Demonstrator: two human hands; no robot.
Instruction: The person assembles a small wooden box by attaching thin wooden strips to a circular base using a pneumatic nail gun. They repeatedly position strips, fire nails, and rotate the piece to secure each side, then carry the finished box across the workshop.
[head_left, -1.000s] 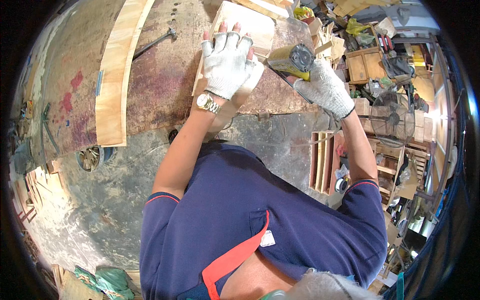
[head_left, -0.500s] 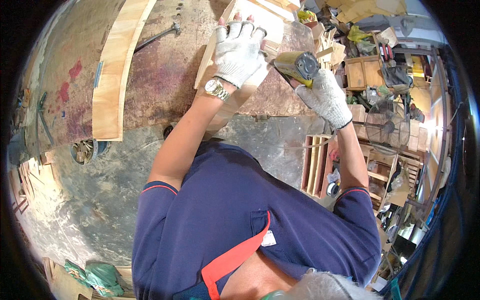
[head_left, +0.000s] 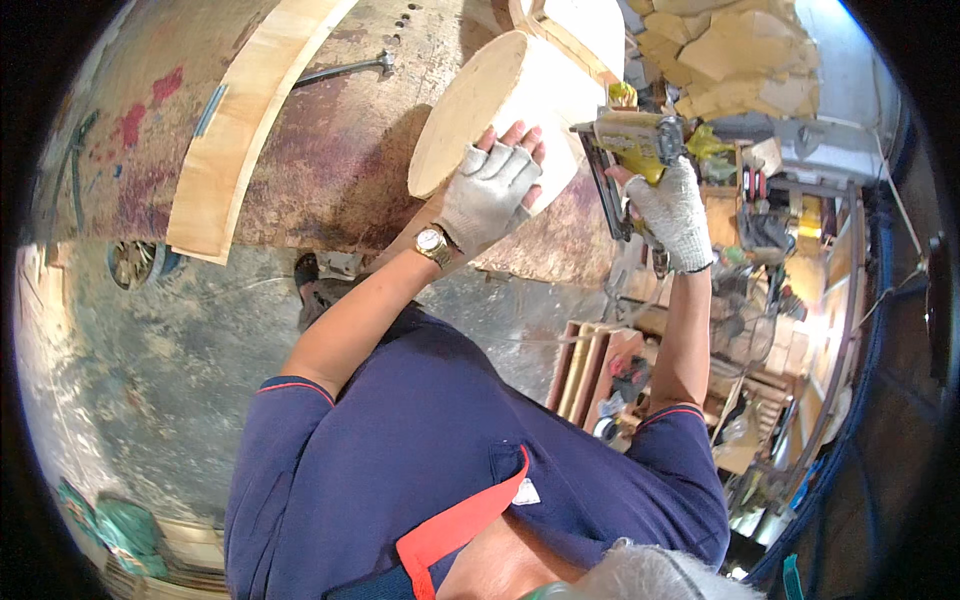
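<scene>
A rounded light-wood piece [head_left: 468,112] with an oval face stands tilted on the workbench. My left hand [head_left: 488,190], in a fingertip-less white knit glove, lies against its near side with the fingers stretched out. To the right, my right hand [head_left: 672,215], gloved the same way, is closed round the grip of a yellow and black nail gun [head_left: 638,135]. The nail gun is held up just right of the wood piece, its dark magazine pointing down and apart from the wood.
On the worn workbench [head_left: 340,160] lie a long curved plywood strip [head_left: 235,150] and a hammer [head_left: 350,68]. Another wooden frame [head_left: 570,48] sits at the back. Wood scraps and stacked boards [head_left: 590,370] crowd the right. A bucket [head_left: 140,262] stands on the floor at left.
The wood piece now shows its oval face. My left hand has moved down, toward me. The nail gun has moved right and turned so that its magazine shows.
</scene>
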